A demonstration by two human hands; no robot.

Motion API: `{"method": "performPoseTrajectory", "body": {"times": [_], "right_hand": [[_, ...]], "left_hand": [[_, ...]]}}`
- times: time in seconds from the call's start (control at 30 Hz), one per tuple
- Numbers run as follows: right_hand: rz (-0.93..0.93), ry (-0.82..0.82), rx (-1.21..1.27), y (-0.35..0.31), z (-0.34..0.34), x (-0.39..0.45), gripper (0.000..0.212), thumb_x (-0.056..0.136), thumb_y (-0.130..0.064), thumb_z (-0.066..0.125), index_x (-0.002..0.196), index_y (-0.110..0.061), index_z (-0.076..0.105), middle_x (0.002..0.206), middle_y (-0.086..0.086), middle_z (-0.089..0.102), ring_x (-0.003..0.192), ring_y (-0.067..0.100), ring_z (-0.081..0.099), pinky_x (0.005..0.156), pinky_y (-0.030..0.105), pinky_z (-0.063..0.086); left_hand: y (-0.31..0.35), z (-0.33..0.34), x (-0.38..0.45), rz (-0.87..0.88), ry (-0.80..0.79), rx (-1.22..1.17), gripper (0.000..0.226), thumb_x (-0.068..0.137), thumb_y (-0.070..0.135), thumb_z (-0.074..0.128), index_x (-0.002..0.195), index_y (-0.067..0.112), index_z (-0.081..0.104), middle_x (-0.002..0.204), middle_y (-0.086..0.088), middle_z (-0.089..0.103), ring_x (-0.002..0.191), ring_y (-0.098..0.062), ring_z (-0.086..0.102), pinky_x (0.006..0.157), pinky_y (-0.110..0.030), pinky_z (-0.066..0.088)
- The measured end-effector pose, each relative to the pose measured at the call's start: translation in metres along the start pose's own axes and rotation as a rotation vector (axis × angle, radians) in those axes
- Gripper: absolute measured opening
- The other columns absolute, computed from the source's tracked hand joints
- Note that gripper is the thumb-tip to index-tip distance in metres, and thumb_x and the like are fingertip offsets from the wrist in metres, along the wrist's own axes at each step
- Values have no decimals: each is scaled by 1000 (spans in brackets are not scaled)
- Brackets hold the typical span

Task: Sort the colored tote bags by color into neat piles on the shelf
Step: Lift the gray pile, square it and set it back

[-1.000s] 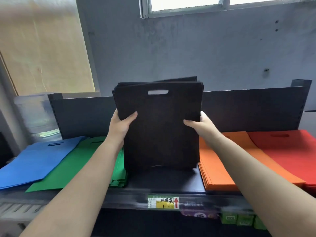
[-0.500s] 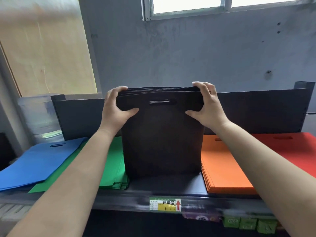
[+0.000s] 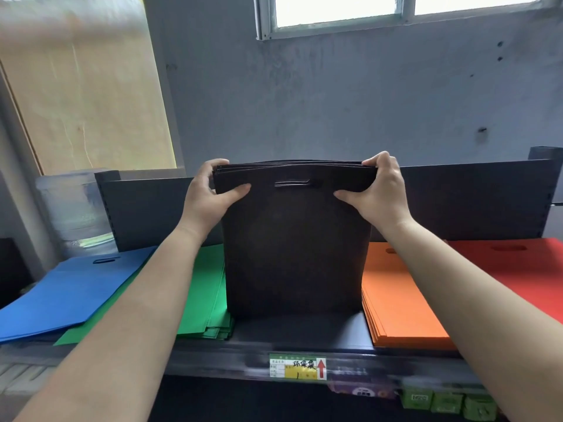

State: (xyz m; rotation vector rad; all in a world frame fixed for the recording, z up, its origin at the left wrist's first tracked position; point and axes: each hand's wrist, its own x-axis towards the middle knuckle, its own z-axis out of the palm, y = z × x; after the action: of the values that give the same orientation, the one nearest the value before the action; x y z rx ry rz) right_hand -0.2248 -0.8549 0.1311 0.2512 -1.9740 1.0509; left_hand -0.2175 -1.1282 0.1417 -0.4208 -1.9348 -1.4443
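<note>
I see the black tote stack point(image 3: 294, 245) standing upright on the shelf point(image 3: 301, 332). My left hand point(image 3: 207, 197) and right hand point(image 3: 380, 193) pinch its top corners. Green pile point(image 3: 207, 287) lies just left; orange pile point(image 3: 393, 296) just right. Blue pile point(image 3: 67, 290) and red pile point(image 3: 515, 269) flank outermost.

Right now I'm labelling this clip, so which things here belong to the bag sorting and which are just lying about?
Part of the job:
black bags, upright, gripped by left hand and right hand
blue bags
green bags
orange bags
red bags
shelf

Just lying about:
water jug
price label
small green boxes
</note>
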Motion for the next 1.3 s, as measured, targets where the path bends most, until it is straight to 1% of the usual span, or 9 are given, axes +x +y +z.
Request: {"method": "performPoseTrajectory", "body": {"times": [0.27,0.33,0.5,0.67,0.8,0.97,1.07,1.17,1.3], "right_hand": [[-185,-36,28,2,1,-8,66,73,-10,80,131,-11,48,128,6,42,110,4,37,91,11,31],[-246,-30,-4,4,2,-9,56,73,-7,80,123,-6,55,129,13,42,109,4,37,92,1,28],[-130,11,15,3,-1,-4,52,69,-14,84,109,-3,53,118,11,49,96,13,42,76,-6,23],[-222,-2,9,3,-4,-4,55,67,-13,85,114,-4,57,119,10,52,102,10,44,85,-6,24],[-86,0,9,1,-2,-3,50,65,-17,87,102,-7,56,109,6,51,92,14,46,74,6,30],[113,-64,294,2,-6,-4,61,66,-14,86,109,-28,45,99,0,61,94,18,61,84,27,50],[285,-112,639,4,-2,-10,81,72,-7,81,131,-35,33,101,-4,67,99,14,66,88,32,53],[409,-210,716,11,4,-27,47,73,-2,78,112,-20,57,98,-6,70,99,19,67,78,28,56],[440,-182,735,8,11,-32,29,76,2,74,98,-15,67,99,3,72,95,23,69,78,34,55]], "left_hand": [[-5,-4,-2,55,5,93,46,77,28,78,113,31,50,111,3,61,107,-18,58,102,-45,43],[-6,-5,-5,103,8,132,45,74,37,76,110,38,50,117,1,59,113,-22,55,103,-49,41],[-3,-1,-7,89,38,85,38,75,30,77,104,32,53,107,1,61,103,-18,58,98,-51,45],[-2,-2,-5,39,15,44,37,76,47,70,108,33,55,113,4,60,113,-13,55,102,-38,43],[1,5,-2,58,28,-18,19,90,28,63,106,17,58,95,14,58,84,11,54,85,-15,41],[-4,2,0,-30,36,-41,44,71,53,69,109,38,53,125,1,56,122,-17,49,107,-40,39],[-11,3,-9,-212,7,-353,56,72,35,79,120,36,49,136,-5,51,128,-20,48,102,-39,45],[-26,15,-32,-362,3,-415,36,81,10,71,113,16,58,113,-7,67,90,-11,68,73,-23,55],[-21,32,-40,-357,84,-416,11,85,17,69,96,19,68,98,-4,72,93,-22,69,83,-36,55]]}}
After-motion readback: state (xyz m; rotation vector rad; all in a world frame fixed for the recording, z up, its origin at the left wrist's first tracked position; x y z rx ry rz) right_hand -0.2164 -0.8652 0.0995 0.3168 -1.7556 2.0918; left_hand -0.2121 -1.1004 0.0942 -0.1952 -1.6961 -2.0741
